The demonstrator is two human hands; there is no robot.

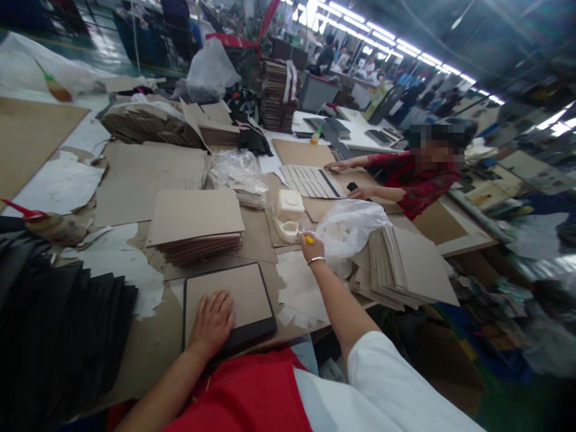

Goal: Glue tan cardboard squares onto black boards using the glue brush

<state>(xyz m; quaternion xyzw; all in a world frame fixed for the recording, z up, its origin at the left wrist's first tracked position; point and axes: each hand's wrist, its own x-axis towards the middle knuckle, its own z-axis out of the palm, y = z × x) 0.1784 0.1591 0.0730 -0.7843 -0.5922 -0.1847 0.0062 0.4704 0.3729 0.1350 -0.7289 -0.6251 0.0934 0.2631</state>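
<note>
My left hand lies flat, fingers slightly spread, on a tan cardboard sheet. That sheet rests on a black cover, whose dark border shows along the edges. Farther forward and to the right, my right hand is closed around a yellow-handled brush. The brush's tip is at the rim of a cream plastic container with a cut-open side; what is inside is hard to make out.
Cardboard stacks stand ahead of my left hand and to the right. Black covers are piled at left, near a red-nozzled bottle. A clear plastic bag lies by my right hand. Across the table, a person handles a striped panel.
</note>
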